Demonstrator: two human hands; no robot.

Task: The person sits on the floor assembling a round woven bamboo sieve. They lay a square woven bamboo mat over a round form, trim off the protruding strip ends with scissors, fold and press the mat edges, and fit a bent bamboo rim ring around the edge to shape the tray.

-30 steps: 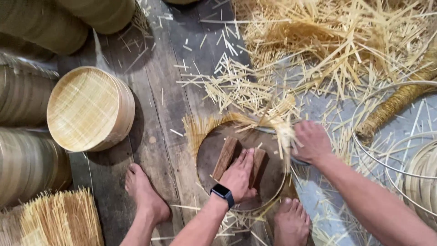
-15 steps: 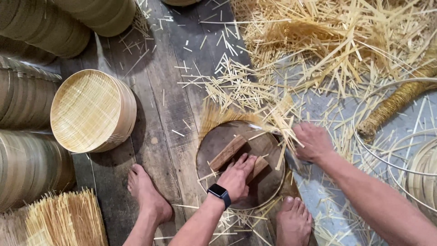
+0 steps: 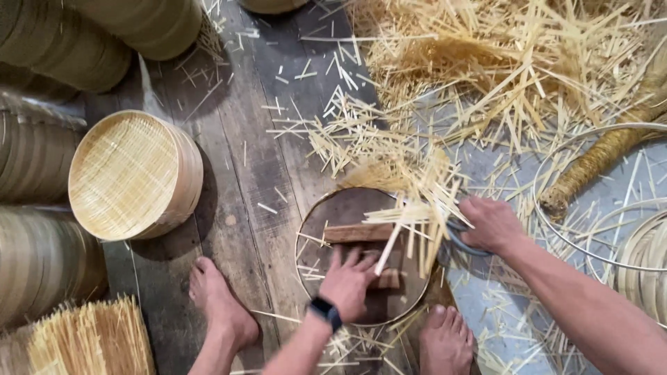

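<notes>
**Bamboo hoop frame on the floor, both hands at work**

Bamboo hoop frame [image 3: 300, 243], a thin round ring, lies flat on the dark plank floor [image 3: 243, 173] between the person's bare feet, with two brown wooden blocks [image 3: 358, 233] inside it. Across the upper right spreads the largest thing in view, a loose heap of pale bamboo slivers [image 3: 486, 76] that spills down to the ring's far edge. On the left stand tall stacks of round bamboo trays [image 3: 42, 250], and one woven tray [image 3: 125, 173] lies tipped on its side, its woven bottom facing the camera. A bundle of trimmed sticks [image 3: 90, 337] sits at the lower left corner. Loose thin hoops [image 3: 597, 201] lie at the right, beside a rope-wrapped roll [image 3: 604, 153].

The right arm reaches in from the lower right, forearm bare, wrist nearly straight. The right hand [image 3: 492, 223] is closed around the dark loop handle of a cutting tool [image 3: 455, 239], just outside the ring's right edge, with a fan of slivers [image 3: 417, 215] beside it over the rim.

The left arm comes up from the bottom edge, a black watch [image 3: 325, 310] on the wrist. The left hand [image 3: 351, 281] lies palm down inside the ring, fingers spread and pressing on the lower block, gripping nothing.
</notes>
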